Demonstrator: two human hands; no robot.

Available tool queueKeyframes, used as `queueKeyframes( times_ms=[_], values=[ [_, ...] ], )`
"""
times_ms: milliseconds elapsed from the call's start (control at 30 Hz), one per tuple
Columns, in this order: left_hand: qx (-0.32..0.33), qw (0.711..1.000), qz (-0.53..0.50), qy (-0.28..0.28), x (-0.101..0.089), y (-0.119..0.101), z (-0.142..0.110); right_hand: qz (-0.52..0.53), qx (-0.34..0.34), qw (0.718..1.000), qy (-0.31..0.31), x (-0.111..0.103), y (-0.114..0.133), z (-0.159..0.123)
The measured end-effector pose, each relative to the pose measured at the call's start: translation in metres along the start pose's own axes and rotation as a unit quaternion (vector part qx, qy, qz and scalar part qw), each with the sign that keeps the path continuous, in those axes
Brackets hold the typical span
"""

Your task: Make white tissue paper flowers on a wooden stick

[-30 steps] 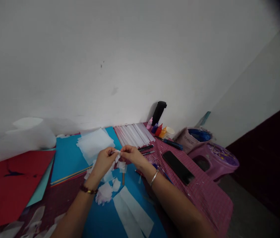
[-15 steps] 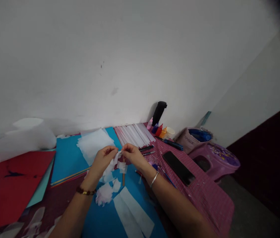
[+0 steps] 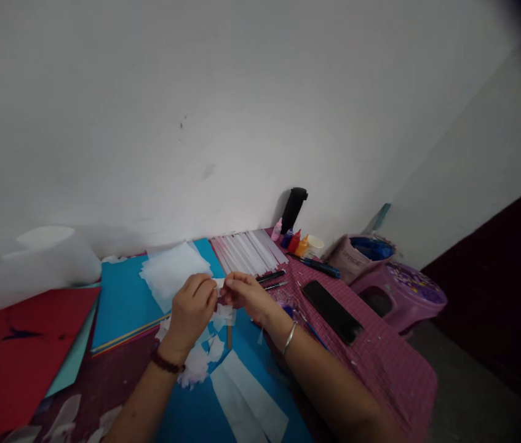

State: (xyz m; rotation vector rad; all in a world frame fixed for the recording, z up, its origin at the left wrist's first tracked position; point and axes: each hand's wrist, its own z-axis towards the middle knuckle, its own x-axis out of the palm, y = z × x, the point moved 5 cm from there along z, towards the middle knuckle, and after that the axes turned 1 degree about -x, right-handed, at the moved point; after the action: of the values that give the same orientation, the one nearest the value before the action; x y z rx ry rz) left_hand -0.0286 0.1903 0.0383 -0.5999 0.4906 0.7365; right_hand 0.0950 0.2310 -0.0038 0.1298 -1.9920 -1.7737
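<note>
Between the fingertips of my two hands is a small white piece of thin paper or fabric (image 3: 218,283). My left hand (image 3: 194,307) pinches its left side, back of the hand toward me. On the other side my right hand (image 3: 245,291) grips it between thumb and fingers. Below them, on a blue sheet (image 3: 186,413), lie a clump of ruffled white pieces (image 3: 194,367), small loose scraps (image 3: 216,348) and two long white strips (image 3: 242,394). A thin brown stick (image 3: 229,336) shows under the hands.
White sheets (image 3: 174,271) lie on blue card behind my left hand. White strips (image 3: 246,251) are lined up near the wall. Small paint bottles (image 3: 296,241), pens (image 3: 272,277), a cutter (image 3: 320,267) and a phone (image 3: 331,312) sit rightward. Red card (image 3: 15,351) is at left.
My left hand has turned so its back faces me more, and the fingers of both hands have shifted on the white piece. The view has tilted slightly.
</note>
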Motion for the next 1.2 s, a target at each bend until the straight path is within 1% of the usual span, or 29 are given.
queueKeyframes(
  times_ms=[67, 133, 200, 300, 400, 533, 633, 700, 733, 767, 833, 867, 900, 967, 1033, 1200],
  values=[
    [0.021, 1.0, 0.022, 0.007, 0.0, -0.002, -0.001, 0.026, 0.026, 0.999, 0.02, 0.004, 0.0, -0.003],
    [0.03, 0.999, 0.029, 0.015, 0.001, -0.004, -0.001, 0.039, 0.032, 0.999, 0.018, 0.006, 0.001, -0.003],
    [0.025, 0.999, 0.019, 0.013, 0.001, -0.005, 0.0, 0.041, 0.027, 0.999, 0.007, 0.007, 0.002, -0.003],
    [-0.006, 1.0, -0.021, 0.0, 0.0, -0.003, 0.003, 0.038, 0.017, 0.999, -0.011, 0.007, 0.003, -0.002],
    [-0.031, 0.998, -0.059, -0.001, 0.0, -0.002, 0.005, 0.024, 0.015, 0.999, -0.029, 0.006, 0.002, -0.001],
    [-0.055, 0.993, -0.099, 0.011, 0.004, -0.001, 0.007, 0.032, 0.002, 0.999, -0.027, 0.005, 0.002, -0.001],
    [-0.105, 0.986, -0.125, 0.016, 0.006, 0.002, 0.008, 0.039, -0.001, 0.999, -0.021, 0.004, 0.001, 0.0],
    [-0.173, 0.967, -0.183, 0.029, 0.009, 0.008, 0.007, 0.034, -0.007, 0.999, -0.022, 0.002, -0.001, 0.001],
    [-0.214, 0.948, -0.232, 0.046, 0.013, 0.012, 0.006, 0.033, -0.013, 0.999, -0.024, 0.001, -0.002, 0.002],
    [-0.257, 0.92, -0.288, 0.068, 0.017, 0.015, 0.005, 0.033, -0.02, 0.999, -0.027, -0.001, -0.002, 0.002],
    [-0.333, 0.854, -0.387, 0.099, 0.025, 0.02, 0.001, 0.036, -0.036, 0.998, -0.03, -0.004, -0.003, 0.004],
    [-0.359, 0.828, -0.419, 0.101, 0.027, 0.022, -0.001, 0.036, -0.043, 0.998, -0.031, -0.005, -0.003, 0.005],
    [-0.378, 0.81, -0.438, 0.094, 0.028, 0.024, -0.002, 0.033, -0.048, 0.998, -0.033, -0.006, -0.004, 0.006],
    [-0.396, 0.794, -0.454, 0.08, 0.029, 0.026, -0.004, 0.021, -0.05, 0.998, -0.034, -0.008, -0.005, 0.007],
    [-0.399, 0.789, -0.459, 0.085, 0.03, 0.026, -0.005, 0.008, -0.047, 0.998, -0.032, -0.008, -0.006, 0.007],
    [-0.393, 0.796, -0.446, 0.114, 0.032, 0.026, -0.005, -0.029, -0.051, 0.998, -0.035, -0.005, 0.0, 0.003]
  ],
)
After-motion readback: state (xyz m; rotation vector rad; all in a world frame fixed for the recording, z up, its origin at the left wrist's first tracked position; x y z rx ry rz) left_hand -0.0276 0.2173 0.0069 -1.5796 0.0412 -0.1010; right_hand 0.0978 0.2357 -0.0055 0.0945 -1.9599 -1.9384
